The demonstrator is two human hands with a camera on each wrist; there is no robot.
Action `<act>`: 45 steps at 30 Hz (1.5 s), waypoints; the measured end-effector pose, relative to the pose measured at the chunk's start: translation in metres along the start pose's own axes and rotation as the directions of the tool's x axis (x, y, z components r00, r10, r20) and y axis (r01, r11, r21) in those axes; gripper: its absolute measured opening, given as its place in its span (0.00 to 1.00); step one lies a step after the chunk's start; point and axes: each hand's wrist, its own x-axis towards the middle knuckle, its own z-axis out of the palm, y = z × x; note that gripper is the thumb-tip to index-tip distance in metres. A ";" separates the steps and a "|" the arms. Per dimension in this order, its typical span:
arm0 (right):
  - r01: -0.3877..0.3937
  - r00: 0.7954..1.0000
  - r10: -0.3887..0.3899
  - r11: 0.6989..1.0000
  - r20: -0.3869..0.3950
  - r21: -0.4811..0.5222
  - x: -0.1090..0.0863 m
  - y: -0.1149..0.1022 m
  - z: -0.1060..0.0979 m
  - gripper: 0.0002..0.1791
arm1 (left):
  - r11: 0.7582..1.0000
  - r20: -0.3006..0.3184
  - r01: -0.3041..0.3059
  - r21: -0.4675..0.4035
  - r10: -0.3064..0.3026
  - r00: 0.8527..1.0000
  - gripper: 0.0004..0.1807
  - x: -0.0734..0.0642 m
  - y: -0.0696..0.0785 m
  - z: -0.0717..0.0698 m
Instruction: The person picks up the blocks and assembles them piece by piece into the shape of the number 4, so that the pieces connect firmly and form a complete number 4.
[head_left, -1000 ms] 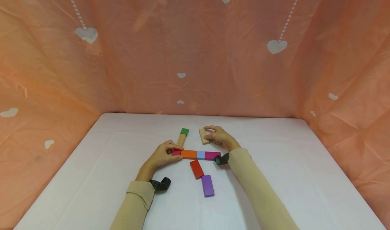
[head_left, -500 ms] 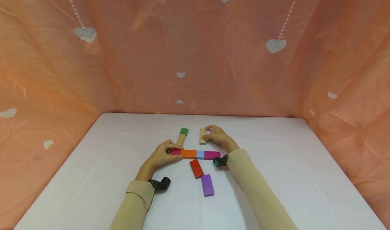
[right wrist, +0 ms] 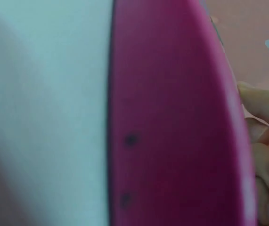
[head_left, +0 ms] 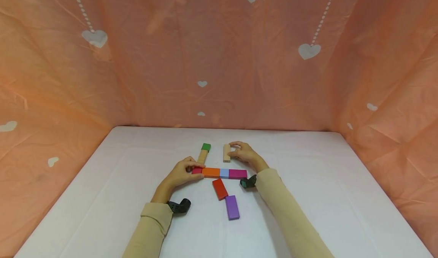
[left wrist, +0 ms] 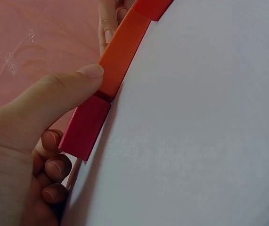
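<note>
Pinching, lower middle of frame: left hand (head_left: 180, 173), thumb and finger across the joint of crimson block (head_left: 196, 171) and orange block (head_left: 210, 173). In line rightward: blue block (head_left: 224, 173), magenta block (head_left: 237, 174). Just above: right hand (head_left: 245, 154), thumb and finger closed on pale block (head_left: 226, 153). I also log green block (head_left: 206, 146) and tan block (head_left: 202, 157), end to end, above; red block (head_left: 220, 189) and purple block (head_left: 232, 208), nearer the bottom edge.

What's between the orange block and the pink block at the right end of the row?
A light blue block sits between the orange block and the pink block. The head view shows it.
</note>
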 end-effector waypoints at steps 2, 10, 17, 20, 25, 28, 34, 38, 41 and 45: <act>-0.001 1.000 0.001 1.000 -0.006 -0.010 0.001 0.000 0.000 0.32 | 1.000 -0.001 -0.003 0.001 0.003 1.000 0.17 0.000 0.000 0.000; -0.007 0.999 0.005 0.998 -0.039 -0.056 0.000 0.002 0.002 0.32 | 1.000 -0.005 0.000 -0.001 0.000 1.000 0.17 -0.001 0.000 -0.001; -0.017 0.999 0.015 0.999 -0.038 -0.040 -0.003 0.003 0.004 0.31 | 1.000 -0.004 -0.014 0.010 0.014 1.000 0.17 0.000 -0.001 0.000; -0.014 0.999 0.012 0.999 -0.036 -0.035 -0.005 0.003 0.004 0.31 | 1.000 -0.003 -0.009 0.008 0.009 1.000 0.17 -0.001 -0.001 -0.001; 0.006 0.999 -0.008 0.999 -0.031 -0.040 -0.007 0.001 0.004 0.31 | 1.000 -0.005 -0.007 0.012 0.007 1.000 0.17 -0.001 -0.001 -0.001; 0.016 0.999 -0.017 0.999 -0.034 -0.052 -0.008 0.001 0.004 0.31 | 1.000 -0.004 -0.005 0.016 0.005 1.000 0.17 -0.001 0.000 -0.001; 0.025 0.999 -0.027 0.998 -0.036 -0.065 -0.009 0.001 0.004 0.30 | 1.000 -0.006 -0.003 0.010 0.003 1.000 0.17 0.001 0.000 0.000; 0.022 0.999 -0.024 0.998 -0.029 -0.061 -0.009 0.001 0.004 0.29 | 1.000 -0.006 -0.007 0.007 0.007 1.000 0.17 0.001 0.000 0.000; 0.033 0.999 -0.035 0.997 -0.026 -0.069 -0.009 0.002 0.004 0.29 | 1.000 -0.008 -0.008 0.006 0.008 1.000 0.17 0.000 0.000 0.000; 0.054 0.998 -0.056 0.996 -0.017 -0.072 -0.009 0.003 0.004 0.29 | 1.000 -0.009 -0.004 0.013 0.004 1.000 0.17 -0.001 0.002 0.000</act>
